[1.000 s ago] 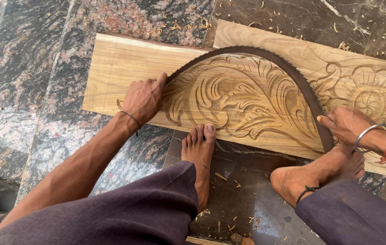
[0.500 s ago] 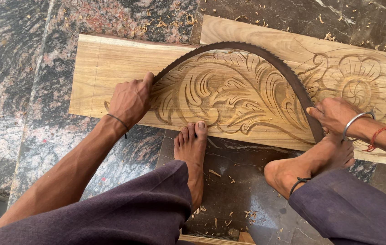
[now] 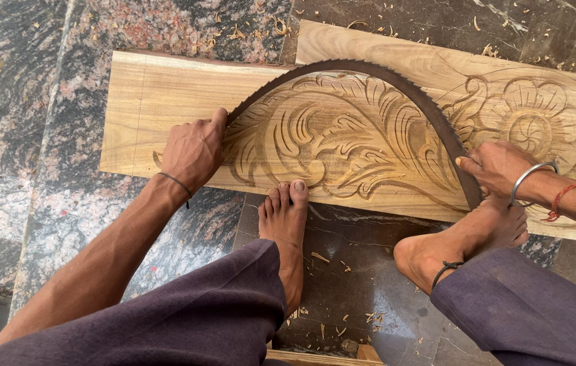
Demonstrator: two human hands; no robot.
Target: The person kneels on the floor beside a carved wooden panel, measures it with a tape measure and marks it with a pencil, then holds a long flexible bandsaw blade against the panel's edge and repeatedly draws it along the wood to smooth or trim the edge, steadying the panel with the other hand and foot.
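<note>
Bent saw blade (image 3: pixel 383 78) arches on carved plank (image 3: pixel 166 95), on floor (image 3: pixel 24 81).

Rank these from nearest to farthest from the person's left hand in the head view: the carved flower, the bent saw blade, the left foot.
1. Bent saw blade: gripped by the left hand.
2. Left foot: below and right of it.
3. Carved flower: far right.

One carved wooden plank (image 3: pixel 166 115), pale, with leaf scrollwork and one flower rosette (image 3: pixel 528 129). One dark metal strip (image 3: pixel 369 71), bent into a single arch over the carving. Two hands: left hand (image 3: pixel 193 149) at the arch's left end, right hand (image 3: pixel 498 166) at its right end. Two bare feet: left foot (image 3: pixel 288 230), right foot (image 3: pixel 464 240). One metal bangle (image 3: pixel 528 179), one red wrist thread (image 3: pixel 559 200), one dark wrist thread (image 3: pixel 176 181), one dark anklet (image 3: pixel 444 270). Wood chips (image 3: pixel 342 318) on the stone floor (image 3: pixel 24 88): many, too small to count.
</note>
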